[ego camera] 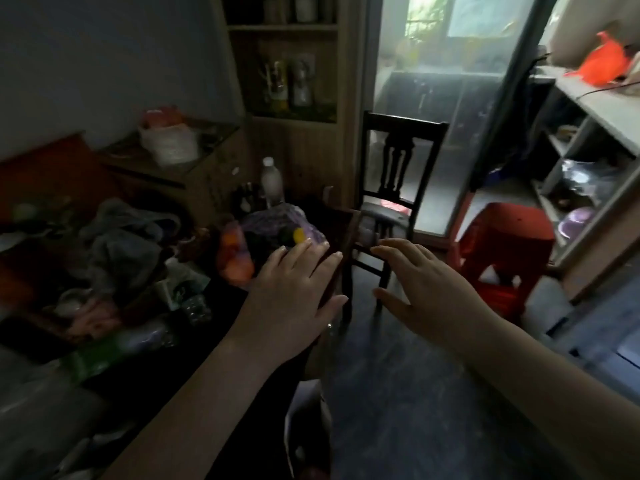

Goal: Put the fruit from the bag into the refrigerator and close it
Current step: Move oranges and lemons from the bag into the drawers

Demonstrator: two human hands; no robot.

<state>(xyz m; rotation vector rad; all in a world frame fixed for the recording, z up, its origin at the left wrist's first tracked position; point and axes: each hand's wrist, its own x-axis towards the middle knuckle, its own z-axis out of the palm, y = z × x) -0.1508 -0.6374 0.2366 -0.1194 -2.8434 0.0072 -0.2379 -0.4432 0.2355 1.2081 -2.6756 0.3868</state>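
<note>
A translucent purple plastic bag (pixel 273 221) lies on the dark table (pixel 221 306), with a yellow fruit (pixel 298 234) and dark fruit showing inside and an orange fruit (pixel 235 261) at its left. My left hand (pixel 294 289) hovers flat just in front of the bag, fingers spread, holding nothing. To its right, over the floor near the table's corner, my right hand (pixel 419 282) is held out with fingers apart and nothing in it. At the right edge stands an open white appliance with shelves (pixel 588 188); whether it is the refrigerator I cannot tell.
The table is crowded with grey cloth (pixel 121 244), bottles and packets. A white bottle (pixel 272 181) stands behind the bag. A dark wooden chair (pixel 398 174) faces the table's end. A red plastic stool (pixel 502 244) stands near the shelves. A glass door (pixel 446 98) lies ahead.
</note>
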